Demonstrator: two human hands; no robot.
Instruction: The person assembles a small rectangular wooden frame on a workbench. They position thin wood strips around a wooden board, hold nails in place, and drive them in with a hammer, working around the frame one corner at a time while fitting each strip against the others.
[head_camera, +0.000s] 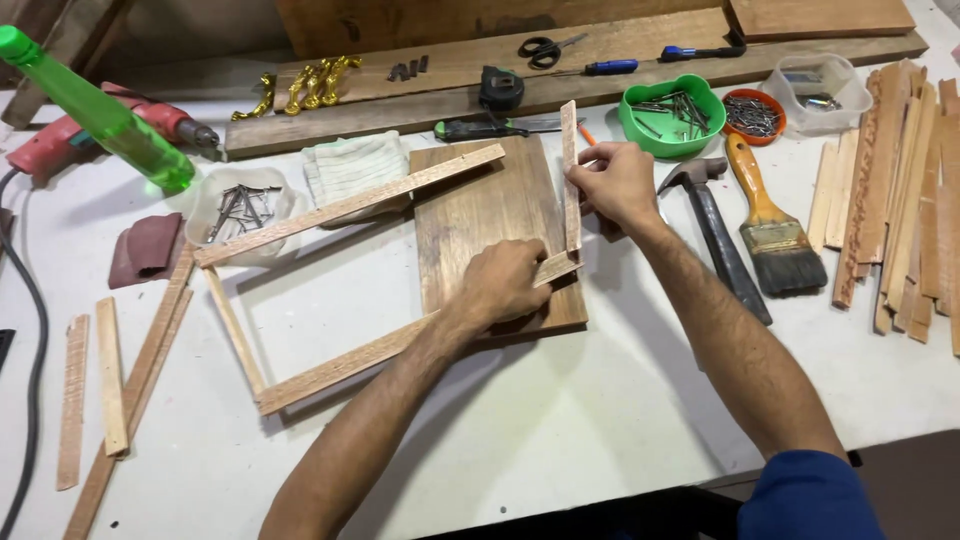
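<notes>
While both hands fit strips, hammer (722, 230) lies beside right hand (612, 183).

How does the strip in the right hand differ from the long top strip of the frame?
The short strip in the right hand stands nearly upright in the picture; the top strip slants across the board. The short strip is much shorter. It is pinched by fingers, its lower end by the left hand; the top strip lies untouched. Both are thin, pale, rough-faced wood.
</notes>
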